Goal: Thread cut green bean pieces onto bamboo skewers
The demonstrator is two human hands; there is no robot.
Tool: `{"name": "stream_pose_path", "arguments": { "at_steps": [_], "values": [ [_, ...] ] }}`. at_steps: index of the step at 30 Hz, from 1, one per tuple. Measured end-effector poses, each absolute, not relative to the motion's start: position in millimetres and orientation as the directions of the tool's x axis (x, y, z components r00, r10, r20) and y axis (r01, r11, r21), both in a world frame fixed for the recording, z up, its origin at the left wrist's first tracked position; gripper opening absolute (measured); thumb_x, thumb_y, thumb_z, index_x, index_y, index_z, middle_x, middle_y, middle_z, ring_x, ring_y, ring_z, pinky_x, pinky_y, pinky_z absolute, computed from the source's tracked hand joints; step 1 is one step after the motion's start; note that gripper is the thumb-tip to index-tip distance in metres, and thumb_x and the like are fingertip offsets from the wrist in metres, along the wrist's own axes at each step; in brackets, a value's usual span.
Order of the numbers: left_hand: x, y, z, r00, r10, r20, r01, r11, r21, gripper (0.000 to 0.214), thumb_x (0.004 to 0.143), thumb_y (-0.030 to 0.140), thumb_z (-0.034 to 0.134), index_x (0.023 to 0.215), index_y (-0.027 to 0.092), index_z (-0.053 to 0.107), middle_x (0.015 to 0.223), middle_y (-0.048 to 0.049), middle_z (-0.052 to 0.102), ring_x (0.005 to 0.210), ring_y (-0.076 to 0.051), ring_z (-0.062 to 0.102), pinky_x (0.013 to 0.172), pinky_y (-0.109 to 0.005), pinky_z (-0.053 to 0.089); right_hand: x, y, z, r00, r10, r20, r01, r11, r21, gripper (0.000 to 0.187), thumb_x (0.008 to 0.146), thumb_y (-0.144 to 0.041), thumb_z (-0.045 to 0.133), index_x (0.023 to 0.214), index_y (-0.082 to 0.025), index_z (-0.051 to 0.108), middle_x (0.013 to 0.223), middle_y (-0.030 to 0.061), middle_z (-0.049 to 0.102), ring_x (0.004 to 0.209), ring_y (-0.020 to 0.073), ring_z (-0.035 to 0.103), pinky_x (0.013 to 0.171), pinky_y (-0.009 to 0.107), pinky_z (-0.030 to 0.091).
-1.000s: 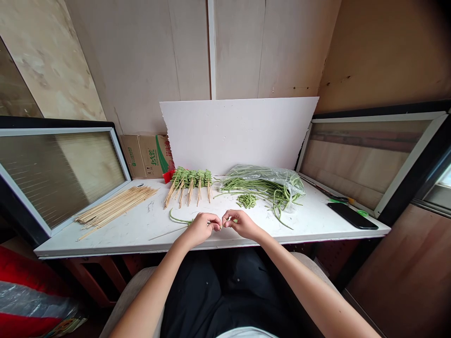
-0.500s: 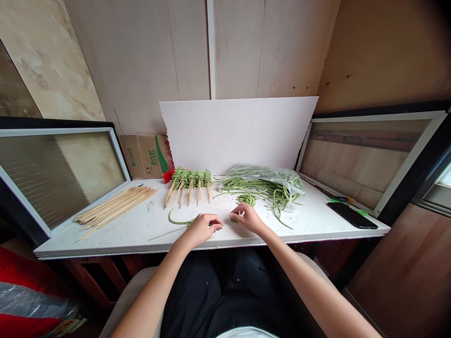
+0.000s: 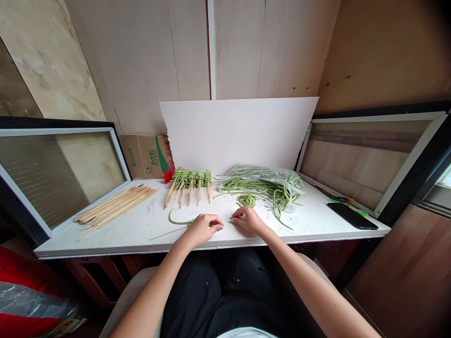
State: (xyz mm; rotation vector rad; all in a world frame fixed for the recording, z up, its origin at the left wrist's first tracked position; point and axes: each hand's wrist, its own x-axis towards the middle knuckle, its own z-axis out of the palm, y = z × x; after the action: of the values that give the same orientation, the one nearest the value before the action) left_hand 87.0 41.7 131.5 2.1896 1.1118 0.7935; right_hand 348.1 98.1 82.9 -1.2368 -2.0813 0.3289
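Left hand (image 3: 206, 227) near table's (image 3: 134, 230) front edge, fingers pinched on thin skewer (image 3: 167, 234), curved bean (image 3: 179, 221) beside it. Right hand (image 3: 247, 220) nearby, fingers bent; can't tell if holding anything. Clear plastic bag (image 3: 282, 175) toward back edge, long beans (image 3: 252, 186) inside, some spilling out. Cardboard box (image 3: 144, 157) behind back-left, contents hidden.

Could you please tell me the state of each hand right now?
Left hand: closed, apparently holding a green bean and a skewer.
Right hand: curled; whether it holds anything cannot be told.
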Motion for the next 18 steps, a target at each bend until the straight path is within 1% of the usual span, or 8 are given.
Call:
{"name": "stream_pose_path", "arguments": {
  "at_steps": [3, 5, 8, 10, 12, 15, 18],
  "values": [
    [87, 42, 131, 0.481, 0.841, 0.246, 0.51, -0.497, 0.702, 0.02, 0.092, 0.037, 0.065, 0.095, 0.023, 0.079, 0.095, -0.0053, 0.08, 0.092, -0.023, 0.072, 0.084, -0.032, 0.053, 344, 95, 89, -0.315, 0.838, 0.446, 0.633, 0.535, -0.56, 0.027, 0.091, -0.044, 0.072, 0.08, -0.021, 0.08, 0.081, 0.0068, 0.077, 0.079, 0.0217, 0.064, 0.077, 0.033, 0.048],
    [87, 43, 130, 0.476, 0.849, 0.23, 0.511, -0.48, 0.714, 0.021, 0.092, 0.037, 0.065, 0.097, 0.023, 0.079, 0.094, -0.0054, 0.079, 0.088, -0.022, 0.071, 0.081, -0.032, 0.053, 340, 90, 95, -0.321, 0.843, 0.433, 0.565, 0.537, -0.626, 0.034, 0.094, -0.049, 0.069, 0.08, -0.019, 0.079, 0.082, 0.0077, 0.078, 0.078, 0.0212, 0.066, 0.075, 0.032, 0.049],
    [87, 44, 128, 0.46, 0.862, 0.214, 0.5, -0.451, 0.739, 0.024, 0.091, 0.035, 0.065, 0.109, 0.023, 0.076, 0.092, -0.0042, 0.078, 0.081, -0.021, 0.07, 0.076, -0.031, 0.053, 332, 80, 110, -0.367, 0.854, 0.368, 0.414, 0.504, -0.758, 0.045, 0.096, -0.059, 0.063, 0.085, -0.018, 0.077, 0.085, 0.0081, 0.078, 0.078, 0.0206, 0.068, 0.071, 0.031, 0.051],
    [87, 45, 127, 0.454, 0.862, 0.224, 0.495, -0.453, 0.741, 0.029, 0.09, 0.033, 0.065, 0.117, 0.025, 0.072, 0.091, -0.0023, 0.077, 0.079, -0.02, 0.069, 0.075, -0.03, 0.052, 326, 72, 121, -0.429, 0.84, 0.333, 0.331, 0.489, -0.807, 0.05, 0.097, -0.063, 0.059, 0.087, -0.017, 0.077, 0.086, 0.0081, 0.078, 0.081, 0.0209, 0.07, 0.074, 0.031, 0.053],
    [88, 46, 126, 0.456, 0.858, 0.239, 0.492, -0.466, 0.735, 0.029, 0.09, 0.031, 0.065, 0.118, 0.027, 0.07, 0.09, -0.0008, 0.077, 0.078, -0.019, 0.069, 0.075, -0.029, 0.051, 321, 64, 130, -0.48, 0.817, 0.321, 0.286, 0.491, -0.823, 0.05, 0.098, -0.064, 0.058, 0.094, -0.018, 0.078, 0.089, 0.0081, 0.078, 0.086, 0.0215, 0.071, 0.077, 0.032, 0.054],
    [88, 45, 126, 0.458, 0.854, 0.248, 0.481, -0.472, 0.739, 0.024, 0.09, 0.029, 0.065, 0.114, 0.026, 0.066, 0.087, 0.0, 0.077, 0.076, -0.018, 0.069, 0.074, -0.028, 0.05, 314, 57, 136, -0.493, 0.807, 0.324, 0.28, 0.5, -0.82, 0.046, 0.094, -0.063, 0.065, 0.105, -0.02, 0.078, 0.097, 0.008, 0.079, 0.09, 0.0217, 0.072, 0.075, 0.03, 0.052],
    [89, 45, 125, 0.445, 0.861, 0.248, 0.485, -0.464, 0.741, 0.025, 0.09, 0.03, 0.066, 0.114, 0.026, 0.062, 0.084, 0.001, 0.076, 0.075, -0.018, 0.069, 0.074, -0.028, 0.05, 311, 56, 132, -0.484, 0.81, 0.33, 0.294, 0.506, -0.811, 0.044, 0.09, -0.061, 0.072, 0.104, -0.02, 0.079, 0.097, 0.0077, 0.079, 0.09, 0.0214, 0.072, 0.071, 0.028, 0.051]
  ]
}}
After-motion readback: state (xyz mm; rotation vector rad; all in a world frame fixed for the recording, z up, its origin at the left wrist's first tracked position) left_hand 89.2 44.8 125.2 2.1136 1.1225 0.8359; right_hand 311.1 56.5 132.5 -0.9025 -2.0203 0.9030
